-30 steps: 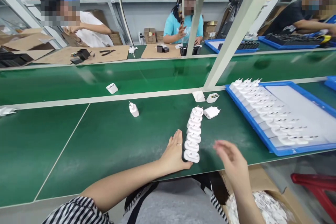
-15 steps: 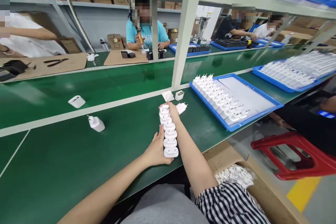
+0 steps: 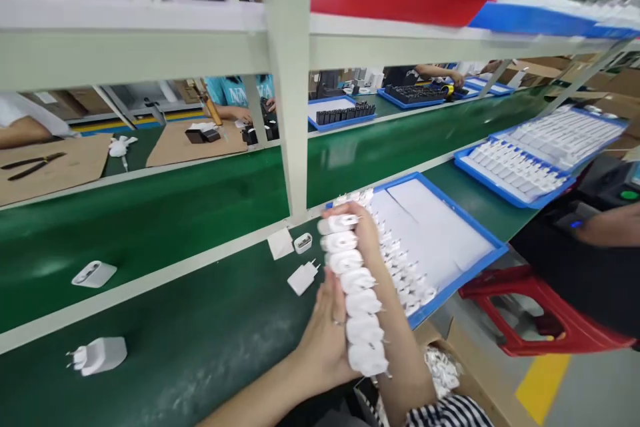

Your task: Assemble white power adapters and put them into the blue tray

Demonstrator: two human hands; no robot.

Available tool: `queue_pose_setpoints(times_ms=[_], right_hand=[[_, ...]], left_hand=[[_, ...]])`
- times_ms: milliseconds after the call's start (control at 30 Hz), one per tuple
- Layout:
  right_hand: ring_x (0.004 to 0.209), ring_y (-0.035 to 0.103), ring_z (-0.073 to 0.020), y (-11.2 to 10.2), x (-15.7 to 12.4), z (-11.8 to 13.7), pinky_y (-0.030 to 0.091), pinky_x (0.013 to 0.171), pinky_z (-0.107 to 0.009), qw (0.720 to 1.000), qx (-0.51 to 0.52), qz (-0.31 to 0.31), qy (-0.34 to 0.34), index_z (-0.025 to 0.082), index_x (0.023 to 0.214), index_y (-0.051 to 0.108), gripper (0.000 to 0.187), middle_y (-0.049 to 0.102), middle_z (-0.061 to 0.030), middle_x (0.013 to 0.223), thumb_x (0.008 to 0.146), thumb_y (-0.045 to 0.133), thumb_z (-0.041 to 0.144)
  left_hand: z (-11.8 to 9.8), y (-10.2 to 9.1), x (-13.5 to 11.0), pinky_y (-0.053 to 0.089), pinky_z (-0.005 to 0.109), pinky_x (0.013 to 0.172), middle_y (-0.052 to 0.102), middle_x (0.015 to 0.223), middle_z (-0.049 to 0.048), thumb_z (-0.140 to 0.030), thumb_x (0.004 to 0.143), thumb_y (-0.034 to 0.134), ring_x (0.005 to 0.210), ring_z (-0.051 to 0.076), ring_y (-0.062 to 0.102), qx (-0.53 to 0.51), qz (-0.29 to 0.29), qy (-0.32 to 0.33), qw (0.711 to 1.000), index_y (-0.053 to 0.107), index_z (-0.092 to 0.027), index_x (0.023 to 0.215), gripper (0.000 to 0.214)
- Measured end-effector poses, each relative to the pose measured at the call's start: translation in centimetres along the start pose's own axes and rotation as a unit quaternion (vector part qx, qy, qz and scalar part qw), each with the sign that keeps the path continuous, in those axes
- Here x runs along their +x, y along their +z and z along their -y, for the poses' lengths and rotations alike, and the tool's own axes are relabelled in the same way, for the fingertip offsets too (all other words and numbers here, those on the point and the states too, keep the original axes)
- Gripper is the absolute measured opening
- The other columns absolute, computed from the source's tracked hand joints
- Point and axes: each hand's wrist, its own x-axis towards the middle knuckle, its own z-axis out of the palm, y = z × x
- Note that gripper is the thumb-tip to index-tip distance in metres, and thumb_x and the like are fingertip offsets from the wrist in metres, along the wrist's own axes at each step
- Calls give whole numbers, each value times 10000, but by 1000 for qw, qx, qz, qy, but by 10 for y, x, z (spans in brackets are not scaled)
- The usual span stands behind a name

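A loose white charger (image 3: 105,355) is lying on the counter (image 3: 220,353). Your left hand (image 3: 327,340) is clamping the near end of a row of white chargers (image 3: 356,290); your right hand (image 3: 368,235) is gripping its far end, near the blue tray (image 3: 455,288).

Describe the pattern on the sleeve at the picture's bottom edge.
Black and white stripes; the sleeve shows in the head view.

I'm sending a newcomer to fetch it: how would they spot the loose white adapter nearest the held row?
Find the pale upright post mid-picture. By its foot are a flat white square and an open-ended white case; the adapter lies just below them. Unlike those two, it has prongs, pointing right.
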Motion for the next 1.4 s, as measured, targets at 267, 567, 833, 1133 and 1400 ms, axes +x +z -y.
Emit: queue_pose_setpoints(times_ms=[267,567,833,1133,1400], right_hand=[[590,548,-148,-174,104,-44,426,573,-269,987,149,-42,34,217,513,451,237,587,-10,595,619,374,414],[560,488,-133,-137,149,-123,392,574,-258,995,75,24,56,183,540,473,248,532,-3,562,631,386,396],[631,460,-159,-135,163,-143,349,628,-289,999,-18,-4,49,203,592,433,258,516,-14,609,704,303,395],[556,534,-140,-178,168,-139,409,535,-268,977,-40,172,117,182,763,515,276,569,-16,592,726,306,359],[799,541,-218,-240,44,-135,417,663,-318,928,-153,307,143,178,1123,417,656,569,-61,972,487,580,209]], left_hand=[[-65,68,184,80,496,962,6,1305,223,-409,483,613,1188,282,-81,-40,102,-53,993,-120,-21,1235,1119],[-54,116,215,156,496,954,186,1287,199,-229,439,666,1182,328,27,231,36,-304,924,160,-67,1242,963],[-56,109,214,179,494,936,226,1286,150,-215,597,540,1189,304,90,238,53,-282,928,332,-121,1187,633],[-64,95,232,225,487,912,261,1266,174,-143,624,535,1169,295,193,266,91,-295,913,314,-124,1190,608],[-31,-22,103,241,462,900,310,1246,108,-285,679,443,1188,284,140,321,-30,-359,876,469,-162,1045,387]])
